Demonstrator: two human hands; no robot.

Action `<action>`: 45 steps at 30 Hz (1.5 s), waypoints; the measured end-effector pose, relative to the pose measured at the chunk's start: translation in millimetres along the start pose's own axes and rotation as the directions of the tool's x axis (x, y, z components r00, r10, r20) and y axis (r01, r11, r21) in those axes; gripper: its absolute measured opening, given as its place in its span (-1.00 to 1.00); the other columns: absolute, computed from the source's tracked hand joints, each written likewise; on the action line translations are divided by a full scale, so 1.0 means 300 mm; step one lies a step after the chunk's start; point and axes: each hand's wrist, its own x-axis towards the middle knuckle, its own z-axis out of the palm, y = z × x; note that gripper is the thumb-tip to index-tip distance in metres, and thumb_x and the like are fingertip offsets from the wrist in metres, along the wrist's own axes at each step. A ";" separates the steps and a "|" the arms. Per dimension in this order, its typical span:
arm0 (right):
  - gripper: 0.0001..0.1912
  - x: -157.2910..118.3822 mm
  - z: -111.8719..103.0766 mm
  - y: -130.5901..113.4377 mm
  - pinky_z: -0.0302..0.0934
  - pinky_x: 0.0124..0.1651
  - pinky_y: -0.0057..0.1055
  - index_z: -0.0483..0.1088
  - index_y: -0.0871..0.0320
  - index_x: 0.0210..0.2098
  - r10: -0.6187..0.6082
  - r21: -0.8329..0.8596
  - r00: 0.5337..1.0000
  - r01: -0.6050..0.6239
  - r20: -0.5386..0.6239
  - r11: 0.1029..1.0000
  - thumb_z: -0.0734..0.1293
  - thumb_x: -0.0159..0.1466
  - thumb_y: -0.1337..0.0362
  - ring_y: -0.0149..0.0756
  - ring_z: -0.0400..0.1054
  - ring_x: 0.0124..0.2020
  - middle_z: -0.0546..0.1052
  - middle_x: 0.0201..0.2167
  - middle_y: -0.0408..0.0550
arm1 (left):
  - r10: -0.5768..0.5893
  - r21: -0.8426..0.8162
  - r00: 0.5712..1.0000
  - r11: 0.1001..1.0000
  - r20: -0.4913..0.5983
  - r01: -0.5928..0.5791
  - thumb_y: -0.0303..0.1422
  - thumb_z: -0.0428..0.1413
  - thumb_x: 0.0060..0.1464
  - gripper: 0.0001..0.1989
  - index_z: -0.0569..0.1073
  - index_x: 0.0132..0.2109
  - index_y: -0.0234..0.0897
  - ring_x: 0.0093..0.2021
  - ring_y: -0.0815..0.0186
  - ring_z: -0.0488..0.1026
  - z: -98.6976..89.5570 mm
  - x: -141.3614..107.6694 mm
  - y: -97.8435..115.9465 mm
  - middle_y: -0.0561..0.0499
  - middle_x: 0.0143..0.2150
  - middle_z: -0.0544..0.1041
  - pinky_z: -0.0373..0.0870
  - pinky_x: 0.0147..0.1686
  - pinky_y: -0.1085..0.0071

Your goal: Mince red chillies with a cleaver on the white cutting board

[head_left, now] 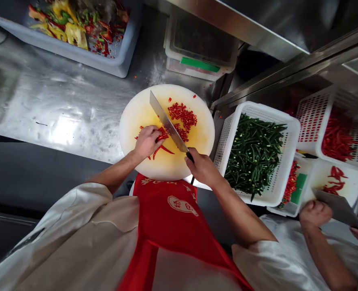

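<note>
The red peppers (167,149) were on the round white board (166,169), at its middle and left side. The left hand (147,141) was on top of some of them, its fingers bent and close together, holding the bunch down. A few thin ones lay loose just beside the thumb. The right hand (203,165) had its fingers wrapped around the black handle of the big knife (168,123). The blade ran slantwise between the left hand and a pile of little red bits (183,115). I can't tell if its edge touched the board.

The peppers looked light, thin and a bit bendy. Their shiny skin was probably slippery, so a bunch could roll apart. The best hold seemed to be from above, with the fingertips tucked back from the blade. The knife looked stiff and rather heavy, and the handle was the safe place to grab it.

A white basket (291,153) of green peppers (253,153) stood near the board, to the right. Farther right was another person's hand (315,213), close to a wide blade (336,206).
</note>
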 end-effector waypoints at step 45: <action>-0.74 -0.018 -0.025 -0.016 -0.01 -0.33 -0.38 0.21 0.17 0.08 -0.001 -0.052 0.995 0.006 0.101 0.999 0.11 0.46 0.22 -0.16 0.47 -0.30 0.60 -0.28 0.05 | 0.078 -0.056 0.997 0.995 0.003 -0.078 -0.22 0.13 0.24 -0.79 0.53 -0.19 -0.28 -0.06 0.09 0.42 -0.008 -0.008 -0.006 -0.16 -0.06 0.50 0.38 -0.02 0.13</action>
